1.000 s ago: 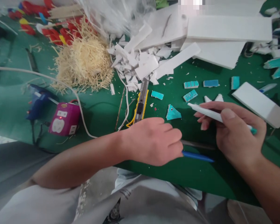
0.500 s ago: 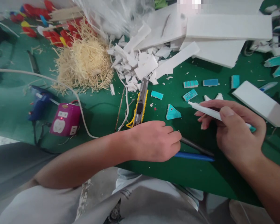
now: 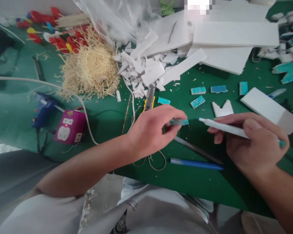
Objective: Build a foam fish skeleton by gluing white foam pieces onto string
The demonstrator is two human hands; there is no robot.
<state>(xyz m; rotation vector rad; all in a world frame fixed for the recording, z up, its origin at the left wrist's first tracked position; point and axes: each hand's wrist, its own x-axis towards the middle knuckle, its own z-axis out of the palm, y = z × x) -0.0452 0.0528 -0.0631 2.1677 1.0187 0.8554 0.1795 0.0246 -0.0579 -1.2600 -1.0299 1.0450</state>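
Between the thumb and fingers of my left hand [image 3: 156,130] is a small teal foam piece [image 3: 183,122], tilted so that it looks narrow; my fingers hide part of it. My right hand [image 3: 256,139] is closed round a white marker pen [image 3: 224,127], its teal tip pointing left toward that piece. A notched white foam piece [image 3: 222,109] lies just beyond my right hand. Beneath my hands, a blue pen [image 3: 197,164] and a thin dark rod [image 3: 200,150] lie on the green table. My left hand partly covers a yellow utility knife [image 3: 150,97].
Small painted blocks [image 3: 197,102] lie ahead, with a white foam block [image 3: 271,109] to the right. White scraps [image 3: 148,68] and foam sheets [image 3: 234,34] fill the back. Leftward are a straw-like pile [image 3: 92,68], a magenta power socket [image 3: 70,126], a blue glue gun [image 3: 42,110] and a white cable [image 3: 80,100].
My left hand has moved up from near the pens and picked up the teal triangular foam piece. The blue pen now shows fully. My right hand has shifted slightly right with the marker.
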